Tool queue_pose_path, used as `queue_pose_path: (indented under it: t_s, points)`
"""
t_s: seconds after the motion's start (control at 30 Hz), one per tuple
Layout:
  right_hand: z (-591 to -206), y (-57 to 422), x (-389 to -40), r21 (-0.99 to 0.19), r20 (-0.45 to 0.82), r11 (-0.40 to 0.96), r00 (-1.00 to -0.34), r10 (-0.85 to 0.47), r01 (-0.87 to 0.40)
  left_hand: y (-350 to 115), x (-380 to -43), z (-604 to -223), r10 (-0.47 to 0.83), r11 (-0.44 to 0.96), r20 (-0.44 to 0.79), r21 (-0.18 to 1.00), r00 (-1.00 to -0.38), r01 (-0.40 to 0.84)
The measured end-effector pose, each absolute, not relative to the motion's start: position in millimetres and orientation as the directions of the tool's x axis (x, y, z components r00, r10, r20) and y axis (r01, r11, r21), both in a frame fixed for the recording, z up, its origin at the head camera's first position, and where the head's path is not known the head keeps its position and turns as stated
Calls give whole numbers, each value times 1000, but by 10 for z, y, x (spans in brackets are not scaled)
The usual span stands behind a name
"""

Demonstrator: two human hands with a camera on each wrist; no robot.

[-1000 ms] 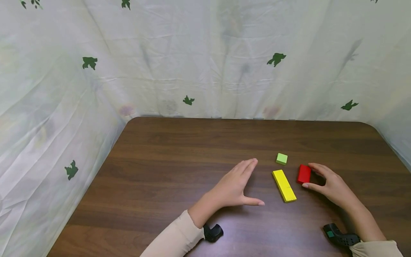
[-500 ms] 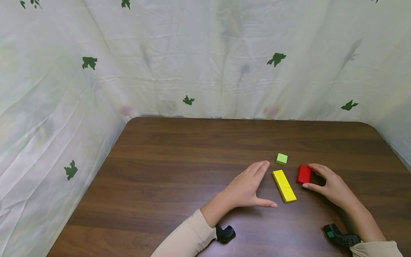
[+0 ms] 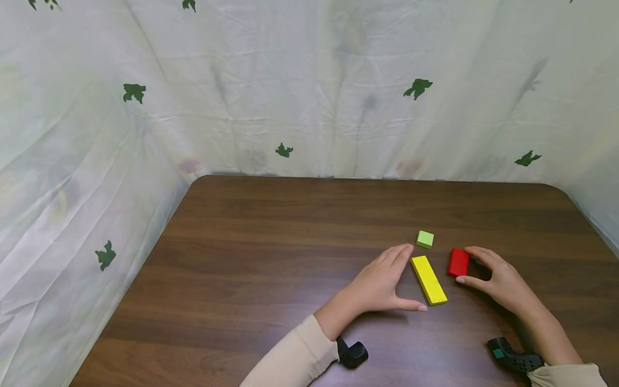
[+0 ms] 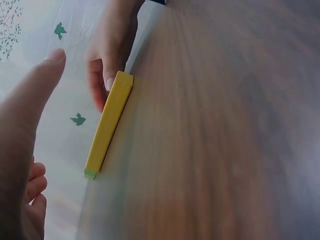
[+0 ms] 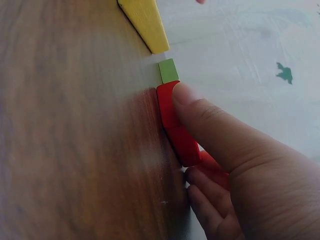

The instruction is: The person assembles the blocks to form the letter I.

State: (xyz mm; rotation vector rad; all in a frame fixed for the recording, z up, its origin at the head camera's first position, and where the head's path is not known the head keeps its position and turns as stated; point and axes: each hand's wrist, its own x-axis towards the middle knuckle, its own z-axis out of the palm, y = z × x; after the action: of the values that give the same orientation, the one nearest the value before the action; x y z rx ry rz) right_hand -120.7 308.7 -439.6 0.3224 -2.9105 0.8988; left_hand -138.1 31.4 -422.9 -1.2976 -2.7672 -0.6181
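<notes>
A long yellow block (image 3: 429, 280) lies flat on the wooden table. Just left of it hovers my left hand (image 3: 379, 282), thumb spread from straight fingers and not visibly touching it. The left wrist view shows a gap between that thumb and the yellow block (image 4: 110, 122). To the right, my right hand (image 3: 503, 279) pinches a red block (image 3: 458, 262) between thumb and fingers at its two ends; the block rests on the table. In the right wrist view the thumb presses one end of the red block (image 5: 172, 117). A small green block (image 3: 425, 239) sits beyond the yellow one.
The brown wooden table (image 3: 271, 231) spreads out to the left and back of the blocks. Behind it hangs a pale curtain (image 3: 309, 97) with green leaf-like patches. Each wrist carries a black camera mount, such as the left mount (image 3: 353, 355).
My left hand has moved right, closer to the yellow block, with its fingers still spread. My right hand and all the blocks have stayed in place.
</notes>
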Motion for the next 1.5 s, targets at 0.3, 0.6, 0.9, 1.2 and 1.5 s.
queue_pose_path:
  t_s: [0.3,0.6,0.9,1.2,1.5]
  points:
    - [-4401,3093,-1210,-552,132,804,-975,-179,-222,425,-1392,-4288,716,603,143,367,-683,709]
    - [-4407,3097,-1214,-552,134,803,-974,-181,-225,498,-1395,-4371,680,644,96,397,-727,655]
    - [-4400,3096,-1211,-561,123,800,-977,-177,-216,589,-1380,-4425,650,679,65,398,-757,617]
    - [-4395,3098,-1211,-559,123,802,-977,-174,-213,679,-1355,-4452,627,719,78,324,-775,615]
    - [-4398,3107,-1225,-560,115,802,-978,-173,-208,691,-1347,-4439,632,712,74,340,-772,615]
